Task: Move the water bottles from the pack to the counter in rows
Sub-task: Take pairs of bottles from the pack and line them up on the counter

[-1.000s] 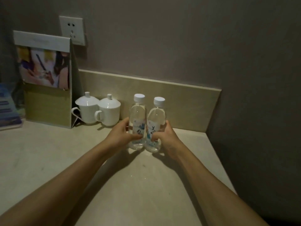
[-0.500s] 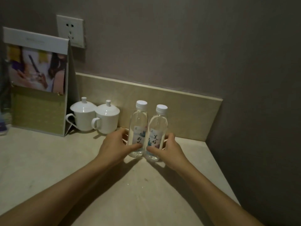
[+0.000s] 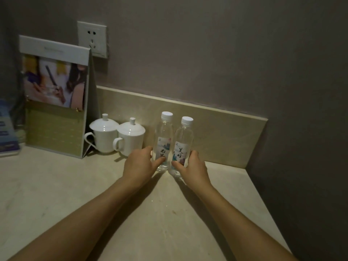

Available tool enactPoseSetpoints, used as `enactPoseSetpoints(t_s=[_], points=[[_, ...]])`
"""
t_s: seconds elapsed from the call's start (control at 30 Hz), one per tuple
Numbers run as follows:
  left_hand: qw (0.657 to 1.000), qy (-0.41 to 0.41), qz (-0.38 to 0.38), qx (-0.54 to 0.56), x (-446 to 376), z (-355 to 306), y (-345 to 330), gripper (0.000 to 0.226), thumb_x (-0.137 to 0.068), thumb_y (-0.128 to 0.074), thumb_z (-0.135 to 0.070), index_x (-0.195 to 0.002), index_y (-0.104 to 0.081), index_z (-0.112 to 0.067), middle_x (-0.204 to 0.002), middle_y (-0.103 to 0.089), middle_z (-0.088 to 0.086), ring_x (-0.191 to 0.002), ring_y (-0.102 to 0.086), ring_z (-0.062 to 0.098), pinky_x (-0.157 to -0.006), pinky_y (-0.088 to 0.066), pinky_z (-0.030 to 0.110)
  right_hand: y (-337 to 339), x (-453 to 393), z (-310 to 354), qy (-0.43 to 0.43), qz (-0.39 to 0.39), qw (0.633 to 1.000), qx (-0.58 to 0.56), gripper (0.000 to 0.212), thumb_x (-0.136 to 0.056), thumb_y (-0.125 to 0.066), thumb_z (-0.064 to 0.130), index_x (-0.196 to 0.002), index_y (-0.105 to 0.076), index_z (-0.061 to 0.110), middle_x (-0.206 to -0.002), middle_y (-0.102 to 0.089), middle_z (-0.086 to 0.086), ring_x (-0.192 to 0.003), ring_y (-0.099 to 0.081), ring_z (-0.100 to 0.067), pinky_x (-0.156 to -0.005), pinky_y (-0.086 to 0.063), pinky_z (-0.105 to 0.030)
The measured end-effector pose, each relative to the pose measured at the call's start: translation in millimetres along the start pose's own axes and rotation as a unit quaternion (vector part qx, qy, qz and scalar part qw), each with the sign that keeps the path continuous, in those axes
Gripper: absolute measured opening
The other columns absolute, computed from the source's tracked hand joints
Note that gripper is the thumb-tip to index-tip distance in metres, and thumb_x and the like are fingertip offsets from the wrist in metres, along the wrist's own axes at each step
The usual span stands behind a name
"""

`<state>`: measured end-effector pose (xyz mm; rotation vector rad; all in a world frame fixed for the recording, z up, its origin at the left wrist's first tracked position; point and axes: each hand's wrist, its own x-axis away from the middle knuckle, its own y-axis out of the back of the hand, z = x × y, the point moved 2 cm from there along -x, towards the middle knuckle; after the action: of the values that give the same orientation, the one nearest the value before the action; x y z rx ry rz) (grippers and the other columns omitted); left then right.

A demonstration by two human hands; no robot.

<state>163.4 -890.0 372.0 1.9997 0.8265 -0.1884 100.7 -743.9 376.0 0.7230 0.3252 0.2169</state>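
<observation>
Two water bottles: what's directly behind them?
Behind the two water bottles, only the beige backsplash shows. The left hand and right hand cover their lower sides.

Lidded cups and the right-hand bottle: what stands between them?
In the head view, the left bottle, gripped low by the left hand, stands between the nearer lidded cup and the right bottle, which the right hand grips.
</observation>
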Motion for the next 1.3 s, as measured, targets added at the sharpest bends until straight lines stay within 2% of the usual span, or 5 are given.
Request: enactPoseSetpoints(t_s=[0.23,0.6,0.77,0.93,1.3], points=[[0.979,-0.034,0.032,-0.198,-14,-11,0,0.041,-0.094,-0.051,-0.051,-0.1,-0.065,-0.013,-0.094,-0.068,0.006,-0.086,-0.064,0.022,-0.069,-0.05,0.031,-5,-11,5,0.003,0.007,1.0,0.03,0.042,-0.09,-0.065,0.036,-0.116,-0.045,0.009,-0.12,-0.062,-0.01,-0.108,-0.062,-0.03,-0.088,-0.053,-0.042],[0.987,0.0,0.054,-0.154,-19,-5,-5,0.034,-0.095,-0.052,-0.045,-0.101,-0.06,-0.013,-0.092,-0.065,0.004,-0.079,-0.06,0.019,-0.071,-0.053,0.031,-9,-16,9,-0.012,0.011,1.0,0.025,0.045,-0.09,-0.065,0.036,-0.117,-0.044,0.007,-0.122,-0.061,-0.012,-0.109,-0.061,-0.03,-0.074,-0.041,-0.029],[0.987,-0.01,0.047,-0.15,-21,-2,-4,0.029,-0.096,-0.053,-0.041,-0.1,-0.06,-0.013,-0.088,-0.063,0.004,-0.074,-0.053,0.017,-0.064,-0.042,0.028,-15,-21,11,-0.015,0.007,0.999,0.037,0.045,-0.09,-0.065,0.038,-0.116,-0.044,0.007,-0.121,-0.061,-0.013,-0.108,-0.061,-0.033,-0.08,-0.046,-0.035],[0.979,-0.006,0.075,-0.187,-33,6,-3,0.036,-0.094,-0.053,-0.045,-0.1,-0.064,-0.011,-0.09,-0.067,0.007,-0.08,-0.063,0.022,-0.072,-0.056,0.035,-23,-28,14,-0.016,0.012,0.999,0.036,0.047,-0.09,-0.064,0.038,-0.117,-0.043,0.006,-0.123,-0.06,-0.015,-0.11,-0.06,-0.035,-0.085,-0.048,-0.041],[0.975,0.003,0.096,-0.198,-41,6,-4,0.036,-0.098,-0.049,-0.041,-0.102,-0.066,-0.01,-0.096,-0.067,0.011,-0.088,-0.065,0.027,-0.075,-0.055,0.037,-31,-41,17,-0.013,0.018,0.999,0.04,0.055,-0.091,-0.062,0.038,-0.127,-0.04,0.003,-0.131,-0.049,-0.016,-0.116,-0.055,-0.035,-0.09,-0.046,-0.04]])
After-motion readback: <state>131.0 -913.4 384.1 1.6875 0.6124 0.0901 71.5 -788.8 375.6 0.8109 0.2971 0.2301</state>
